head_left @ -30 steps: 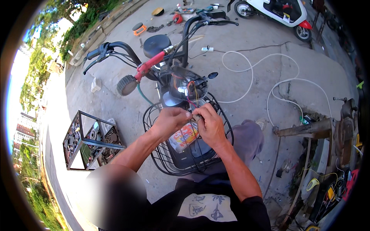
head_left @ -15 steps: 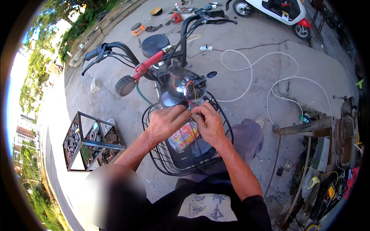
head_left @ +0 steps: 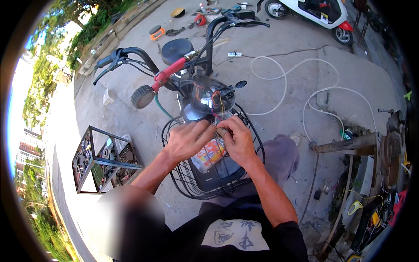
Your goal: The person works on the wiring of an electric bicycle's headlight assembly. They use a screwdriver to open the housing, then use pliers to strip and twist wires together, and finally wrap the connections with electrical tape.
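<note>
Over the front basket [head_left: 198, 192] of a black electric scooter, my left hand [head_left: 188, 139] and my right hand [head_left: 239, 142] meet with fingertips pinched together. A thin wire [head_left: 224, 128] shows between them, its ends hidden by my fingers. Just beyond, the opened front housing [head_left: 198, 94] of the scooter holds loose orange, yellow and red wires and a white connector [head_left: 205, 102]. Pink and purple wires [head_left: 214, 115] trail from the housing toward my hands. In the basket, under my hands, lies an orange, yellow and white packet [head_left: 208, 155].
A red-handled air gauge [head_left: 163, 77] rests across the left handlebar. At left stands a metal-framed bin [head_left: 104, 161] of parts. A white hose [head_left: 286, 83] loops over the concrete to the right, near a bench with a vise [head_left: 393, 135]. A white scooter [head_left: 316, 13] is parked behind.
My fingers have shifted only very slightly at the wire; both hands stay pinched together over the basket. The scooter and surroundings look the same apart from a tiny view shift.
</note>
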The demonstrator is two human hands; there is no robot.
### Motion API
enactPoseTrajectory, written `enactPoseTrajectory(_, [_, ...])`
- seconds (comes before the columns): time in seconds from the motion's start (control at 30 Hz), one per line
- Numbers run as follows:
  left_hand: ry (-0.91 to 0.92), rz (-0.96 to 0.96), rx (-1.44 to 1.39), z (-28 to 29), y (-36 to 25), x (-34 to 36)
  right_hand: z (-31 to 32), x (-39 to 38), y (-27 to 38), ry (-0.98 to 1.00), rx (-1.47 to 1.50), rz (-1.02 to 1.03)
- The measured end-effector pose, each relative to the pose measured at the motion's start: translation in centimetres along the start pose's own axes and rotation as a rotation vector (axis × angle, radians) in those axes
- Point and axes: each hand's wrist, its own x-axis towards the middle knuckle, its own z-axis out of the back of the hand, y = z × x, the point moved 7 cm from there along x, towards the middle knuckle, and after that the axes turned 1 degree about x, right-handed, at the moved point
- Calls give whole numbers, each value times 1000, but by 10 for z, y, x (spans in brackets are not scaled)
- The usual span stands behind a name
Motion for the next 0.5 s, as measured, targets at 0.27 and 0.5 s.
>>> enactPoseTrajectory(0.27, [40,24,-45,-9,1,2,-1,-1,4,-20,-51,67])
enactPoseTrajectory(0.5, [359,1352,-1562,-86,20,-43,0,-4,18,-36,-277,280])
